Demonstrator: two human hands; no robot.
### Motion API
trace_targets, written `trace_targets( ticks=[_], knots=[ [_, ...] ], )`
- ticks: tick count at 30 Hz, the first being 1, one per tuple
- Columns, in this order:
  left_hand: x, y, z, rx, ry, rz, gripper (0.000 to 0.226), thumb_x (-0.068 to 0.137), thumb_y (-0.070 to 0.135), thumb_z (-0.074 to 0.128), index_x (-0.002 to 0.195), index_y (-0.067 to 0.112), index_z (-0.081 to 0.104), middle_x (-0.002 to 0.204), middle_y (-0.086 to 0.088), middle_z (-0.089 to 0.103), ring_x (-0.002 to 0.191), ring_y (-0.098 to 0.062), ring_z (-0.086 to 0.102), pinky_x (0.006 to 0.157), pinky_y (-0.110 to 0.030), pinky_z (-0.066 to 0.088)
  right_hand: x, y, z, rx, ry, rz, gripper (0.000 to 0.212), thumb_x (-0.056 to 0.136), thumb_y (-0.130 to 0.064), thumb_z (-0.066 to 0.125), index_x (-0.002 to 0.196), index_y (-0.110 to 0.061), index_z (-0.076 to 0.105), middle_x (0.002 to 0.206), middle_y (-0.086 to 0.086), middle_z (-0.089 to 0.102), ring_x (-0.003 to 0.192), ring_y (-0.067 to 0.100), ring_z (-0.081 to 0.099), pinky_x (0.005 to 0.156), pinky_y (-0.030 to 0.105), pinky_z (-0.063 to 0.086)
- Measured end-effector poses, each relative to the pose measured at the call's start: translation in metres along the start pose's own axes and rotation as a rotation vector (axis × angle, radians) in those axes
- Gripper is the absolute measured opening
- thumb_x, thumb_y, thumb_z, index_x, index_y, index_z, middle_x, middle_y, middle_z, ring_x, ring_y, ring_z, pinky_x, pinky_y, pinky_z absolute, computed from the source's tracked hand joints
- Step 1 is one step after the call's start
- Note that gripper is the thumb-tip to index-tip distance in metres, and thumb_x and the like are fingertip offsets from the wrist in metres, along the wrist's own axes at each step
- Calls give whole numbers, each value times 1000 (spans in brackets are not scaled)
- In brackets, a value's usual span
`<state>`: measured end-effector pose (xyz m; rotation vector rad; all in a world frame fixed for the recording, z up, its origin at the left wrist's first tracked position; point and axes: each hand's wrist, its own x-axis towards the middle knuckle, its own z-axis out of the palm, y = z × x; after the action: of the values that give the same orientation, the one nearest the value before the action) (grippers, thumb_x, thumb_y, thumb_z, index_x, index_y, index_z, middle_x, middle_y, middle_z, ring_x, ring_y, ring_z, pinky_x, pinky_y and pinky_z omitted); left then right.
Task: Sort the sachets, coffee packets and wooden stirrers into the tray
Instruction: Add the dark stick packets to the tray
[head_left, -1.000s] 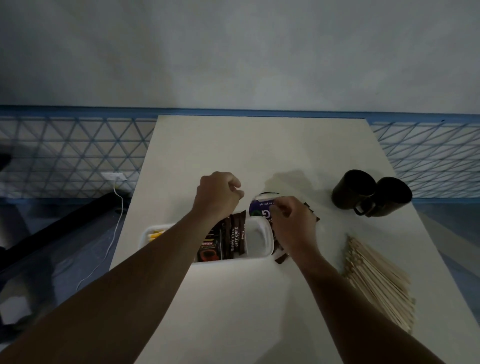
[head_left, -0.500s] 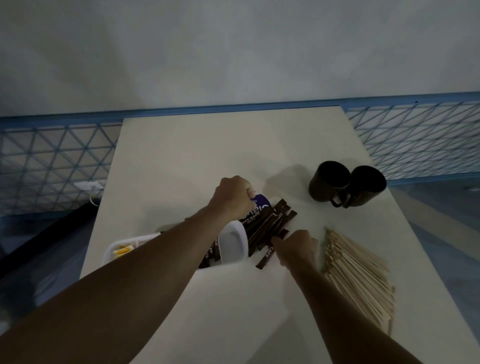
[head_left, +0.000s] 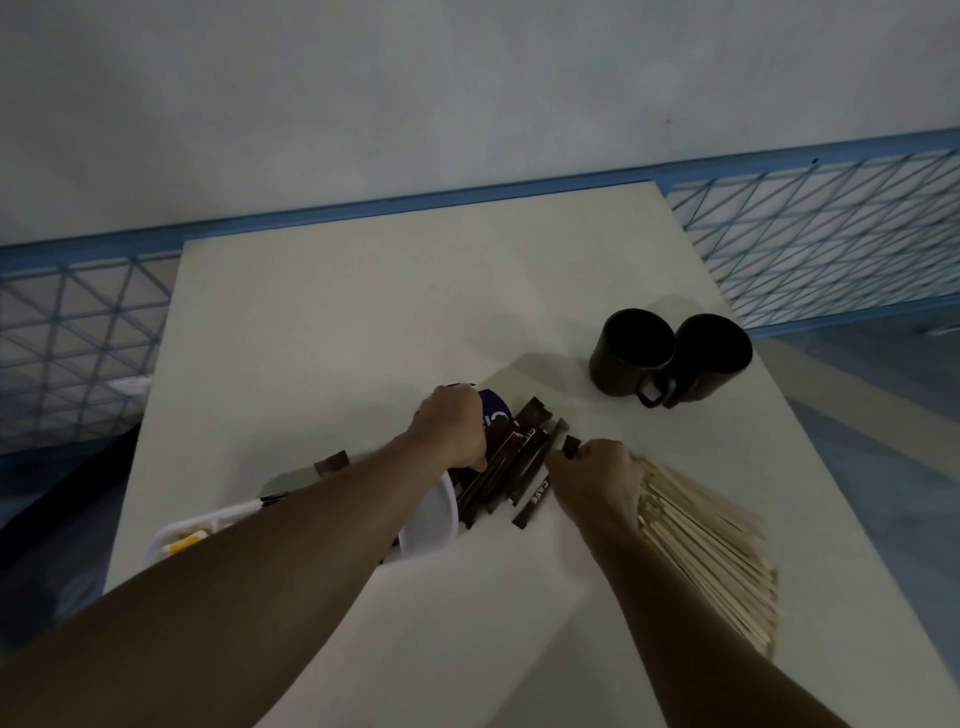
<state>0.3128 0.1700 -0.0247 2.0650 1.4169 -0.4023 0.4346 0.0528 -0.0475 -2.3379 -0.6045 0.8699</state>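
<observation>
A white tray (head_left: 434, 519) lies under my left forearm, with yellow sachets (head_left: 183, 543) at its left end and brown coffee packets (head_left: 331, 463) sticking up behind the arm. To the tray's right lies a heap of brown coffee sticks (head_left: 524, 467) on top of a purple packet (head_left: 494, 411). My left hand (head_left: 451, 430) is curled over the purple packet and grips it. My right hand (head_left: 600, 480) pinches the end of one brown coffee stick (head_left: 571, 446) at the heap's right edge. A fan of wooden stirrers (head_left: 706, 545) lies just right of that hand.
Two dark mugs (head_left: 631, 356) (head_left: 712, 353) stand side by side at the back right of the white table (head_left: 363, 322). Blue mesh railing (head_left: 831, 234) runs behind and beside the table.
My left hand moved from above the tray onto the purple packet. My right hand left that packet, dropped to the heap's right edge and took hold of one stick. The view shifted left.
</observation>
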Motion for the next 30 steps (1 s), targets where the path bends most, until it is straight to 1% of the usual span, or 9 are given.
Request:
trace_targets(
  ticks=[4, 11, 13, 16, 22, 24, 26, 28, 30],
  knots=[
    [7, 0, 8, -15, 42, -24, 50, 70, 8, 80, 114, -6, 62, 113, -19, 65, 101, -33, 63, 78, -37, 54, 11, -7, 5, -11, 5, 19, 24, 90, -24, 66, 72, -9, 61, 59, 3, 58, 44, 12, 50, 40, 22, 38],
    [19, 2, 16, -25, 125, -2, 8, 72, 1, 69, 78, 0, 64, 91, -16, 68, 84, -32, 65, 68, -35, 51, 18, -4, 17, -134, -11, 4, 25, 91, -37, 67, 82, -15, 63, 69, 3, 68, 55, 14, 67, 44, 27, 55],
    [23, 3, 19, -15, 125, 4, 8, 71, 2, 71, 75, 0, 65, 90, -18, 67, 82, -32, 66, 68, -38, 53, 19, -5, 15, -177, -14, -3, 23, 93, -35, 65, 83, -15, 62, 70, 4, 67, 53, 12, 66, 39, 22, 48],
    [26, 3, 23, 5, 139, 22, 15, 73, 8, 73, 88, 5, 73, 93, -13, 68, 81, -28, 66, 67, -34, 55, 18, -10, 13, -255, -23, -17, 14, 93, -27, 64, 88, -14, 61, 72, 3, 64, 55, 12, 63, 39, 21, 41],
    [26, 6, 26, 13, 140, 31, 16, 75, 10, 72, 68, 7, 58, 81, -12, 62, 66, -22, 58, 52, -26, 39, 15, -4, 11, -143, -116, -92, 11, 93, -15, 59, 82, -16, 58, 68, 0, 58, 47, 7, 52, 35, 14, 35],
    [23, 8, 25, -4, 145, 61, 14, 77, 8, 69, 73, 8, 55, 86, -14, 64, 71, -24, 59, 50, -27, 35, 15, -1, 10, -71, -140, -108, 14, 94, -13, 56, 81, -16, 58, 66, 0, 56, 46, 7, 48, 37, 14, 35],
    [21, 9, 25, -2, 174, 89, 16, 79, 11, 68, 91, 5, 59, 96, -13, 63, 82, -27, 60, 55, -29, 37, 15, 2, 8, -15, -161, -98, 13, 97, -15, 52, 85, -14, 58, 68, 2, 57, 46, 6, 49, 37, 14, 36],
    [19, 9, 25, 8, 198, 103, 29, 81, 13, 67, 107, 4, 59, 103, -13, 63, 90, -29, 61, 62, -32, 39, 14, 2, 8, 28, -173, -72, 16, 101, -23, 47, 95, -14, 59, 74, 3, 61, 47, 5, 53, 40, 16, 40],
    [19, 10, 25, 11, 184, 99, 28, 82, 12, 65, 108, 5, 61, 104, -14, 65, 89, -29, 61, 62, -32, 40, 14, 1, 10, 65, -171, -56, 21, 104, -29, 42, 107, -14, 56, 83, 4, 63, 56, 7, 59, 47, 22, 46]
  ],
)
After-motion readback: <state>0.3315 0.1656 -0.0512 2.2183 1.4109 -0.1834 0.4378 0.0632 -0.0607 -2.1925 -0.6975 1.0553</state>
